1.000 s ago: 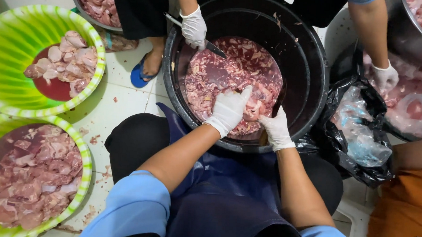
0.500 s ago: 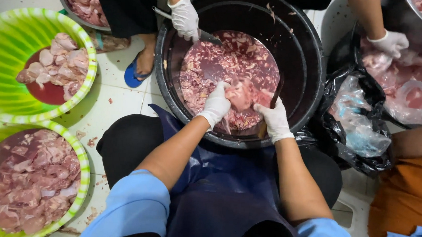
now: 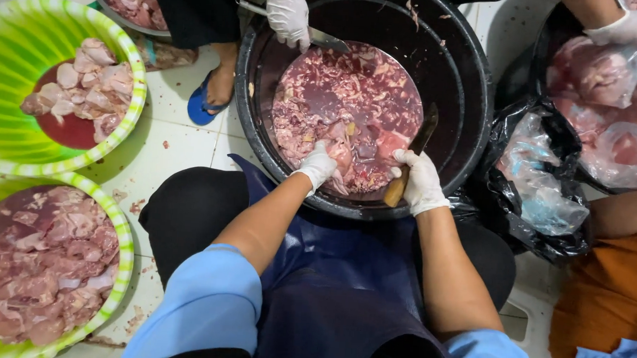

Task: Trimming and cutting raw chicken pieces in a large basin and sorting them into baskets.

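Note:
A big black tub (image 3: 473, 85) in front of me holds raw meat pieces in red liquid (image 3: 346, 109). My left hand (image 3: 317, 166), in a white glove, grips a pale piece of meat (image 3: 342, 158) at the tub's near side. My right hand (image 3: 420, 182), also gloved, holds a knife with a wooden handle (image 3: 398, 191); its blade (image 3: 424, 130) points up along the tub's inner wall. Across the tub, another person's gloved hand (image 3: 286, 13) holds a second knife (image 3: 328, 40) over the meat.
Two green-and-white striped basins (image 3: 0, 79) (image 3: 119, 235) with cut meat stand at my left on the tiled floor. A black plastic bag (image 3: 539, 203) with clear bags and another container of bagged meat (image 3: 602, 77) lie at right, where a third person's gloved hand (image 3: 633, 28) reaches. A foot in a blue sandal (image 3: 207, 99) stands beside the tub.
My left hand has drawn back from the middle of the meat to the tub's near edge with a piece in it. The knife in my right hand now shows.

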